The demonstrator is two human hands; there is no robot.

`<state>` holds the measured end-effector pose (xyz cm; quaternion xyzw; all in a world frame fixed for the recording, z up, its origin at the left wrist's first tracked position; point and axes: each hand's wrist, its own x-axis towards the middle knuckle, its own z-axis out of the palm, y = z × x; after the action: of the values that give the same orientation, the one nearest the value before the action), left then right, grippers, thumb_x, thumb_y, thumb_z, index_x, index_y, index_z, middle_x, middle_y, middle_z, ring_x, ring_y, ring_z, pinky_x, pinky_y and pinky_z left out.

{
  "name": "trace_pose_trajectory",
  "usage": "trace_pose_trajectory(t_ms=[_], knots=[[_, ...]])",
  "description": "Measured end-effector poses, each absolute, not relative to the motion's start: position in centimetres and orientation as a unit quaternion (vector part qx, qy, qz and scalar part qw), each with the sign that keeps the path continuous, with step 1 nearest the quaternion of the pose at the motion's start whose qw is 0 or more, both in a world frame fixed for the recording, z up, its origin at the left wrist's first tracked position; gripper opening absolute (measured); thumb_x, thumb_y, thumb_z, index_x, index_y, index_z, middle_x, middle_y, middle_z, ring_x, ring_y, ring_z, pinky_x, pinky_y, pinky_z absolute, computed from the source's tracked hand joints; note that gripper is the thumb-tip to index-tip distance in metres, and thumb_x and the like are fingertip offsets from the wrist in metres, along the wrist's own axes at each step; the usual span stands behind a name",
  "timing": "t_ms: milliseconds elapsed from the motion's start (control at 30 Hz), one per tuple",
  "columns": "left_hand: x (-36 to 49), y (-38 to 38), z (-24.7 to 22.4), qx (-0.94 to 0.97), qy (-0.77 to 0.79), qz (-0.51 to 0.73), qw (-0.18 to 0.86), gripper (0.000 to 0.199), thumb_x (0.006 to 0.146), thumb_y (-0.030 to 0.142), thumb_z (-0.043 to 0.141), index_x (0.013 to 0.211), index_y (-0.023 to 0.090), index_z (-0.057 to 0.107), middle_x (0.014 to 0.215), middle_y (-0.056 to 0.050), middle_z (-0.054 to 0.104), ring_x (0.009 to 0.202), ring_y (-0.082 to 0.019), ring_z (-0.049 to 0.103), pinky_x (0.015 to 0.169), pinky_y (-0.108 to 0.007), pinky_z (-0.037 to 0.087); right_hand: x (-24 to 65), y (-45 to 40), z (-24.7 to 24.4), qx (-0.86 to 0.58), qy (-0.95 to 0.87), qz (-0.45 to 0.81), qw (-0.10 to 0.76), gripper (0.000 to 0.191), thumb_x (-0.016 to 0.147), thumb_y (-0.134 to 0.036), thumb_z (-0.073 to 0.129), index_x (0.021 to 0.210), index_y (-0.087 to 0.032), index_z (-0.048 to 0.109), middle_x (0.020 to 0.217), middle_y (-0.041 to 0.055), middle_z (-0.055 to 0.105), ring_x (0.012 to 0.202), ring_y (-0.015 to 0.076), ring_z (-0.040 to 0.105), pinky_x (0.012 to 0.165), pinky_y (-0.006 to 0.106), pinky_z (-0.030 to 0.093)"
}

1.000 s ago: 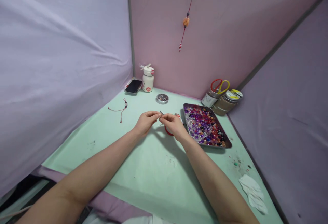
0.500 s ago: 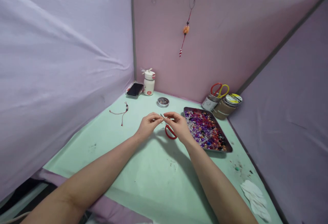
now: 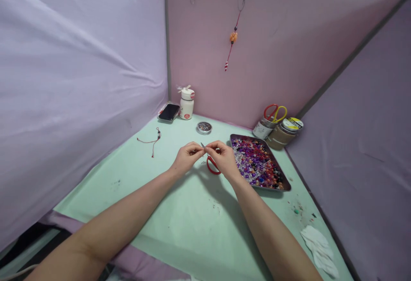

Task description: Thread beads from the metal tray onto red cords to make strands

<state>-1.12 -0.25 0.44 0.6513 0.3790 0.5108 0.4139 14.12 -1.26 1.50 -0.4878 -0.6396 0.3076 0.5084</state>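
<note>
My left hand (image 3: 188,157) and my right hand (image 3: 224,159) meet fingertip to fingertip above the green tabletop. Both are closed in a pinch. Whatever sits between the fingers is too small to make out. Just under them lie red-handled scissors (image 3: 208,168), their blades mostly hidden by my hands, with a pointed grey tip showing between the fingertips. Right of my right hand stands a metal tray (image 3: 284,175) full of mixed purple, red, clear and dark beads (image 3: 253,161). A small round tin (image 3: 204,127) of tiny pieces is beyond my hands.
A knotted cord with beads (image 3: 158,135) lies at left, near a phone (image 3: 169,112) and a white bottle (image 3: 186,106). Back right are a can (image 3: 262,129) holding scissors and a lidded jar (image 3: 280,137). A beaded pendant (image 3: 233,37) hangs ahead; a white cloth (image 3: 319,249) lies front right.
The fingertips of my right hand have drawn in slightly closer to those of my left. Both arms and the things on the table stay about where they were.
</note>
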Motion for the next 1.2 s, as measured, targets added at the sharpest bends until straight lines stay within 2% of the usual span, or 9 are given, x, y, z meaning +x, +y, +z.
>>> trace_pose_trajectory(t_ms=[367, 600, 933, 1200], knots=[[-1.2, -0.1, 0.2, 0.665, 0.386, 0.492, 0.409, 0.02, 0.075, 0.037, 0.065, 0.07, 0.018, 0.069, 0.076, -0.004, 0.061, 0.073, -0.015, 0.055, 0.068, -0.028, 0.042, 14.1, -1.3, 1.3, -0.491, -0.641, 0.3, 0.507, 0.017, 0.076, -0.035, 0.061, 0.074, -0.02, 0.067, 0.08, 0.004, 0.067, 0.072, 0.017, 0.057, 0.065, 0.029, 0.042], [-1.3, -0.3, 0.6, 0.642, 0.389, 0.498, 0.434, 0.02, 0.072, 0.038, 0.068, 0.071, 0.018, 0.07, 0.08, -0.005, 0.064, 0.078, -0.017, 0.057, 0.073, -0.03, 0.043, 14.5, -0.9, 1.6, -0.489, -0.596, 0.355, 0.529, 0.026, 0.076, -0.042, 0.061, 0.087, -0.019, 0.068, 0.091, 0.0057, 0.069, 0.082, 0.0183, 0.06, 0.072, 0.03, 0.045], [-1.7, 0.0, 0.9, 0.601, 0.395, 0.517, 0.465, 0.015, 0.071, 0.033, 0.068, 0.069, 0.018, 0.07, 0.078, -0.003, 0.063, 0.078, -0.016, 0.056, 0.077, -0.03, 0.042, 14.1, -1.2, 1.6, -0.491, -0.604, 0.437, 0.45, 0.015, 0.07, -0.033, 0.063, 0.074, -0.018, 0.065, 0.075, 0.001, 0.065, 0.07, 0.014, 0.055, 0.069, 0.028, 0.043], [-1.5, 0.3, 0.4, 0.551, 0.384, 0.523, 0.525, 0.017, 0.068, 0.035, 0.071, 0.071, 0.018, 0.07, 0.077, -0.002, 0.064, 0.075, -0.015, 0.053, 0.074, -0.03, 0.041, 13.6, -1.1, 0.5, -0.465, -0.591, 0.458, 0.473, 0.019, 0.071, -0.038, 0.065, 0.069, -0.019, 0.064, 0.069, -0.0009, 0.062, 0.065, 0.0123, 0.052, 0.069, 0.027, 0.042]])
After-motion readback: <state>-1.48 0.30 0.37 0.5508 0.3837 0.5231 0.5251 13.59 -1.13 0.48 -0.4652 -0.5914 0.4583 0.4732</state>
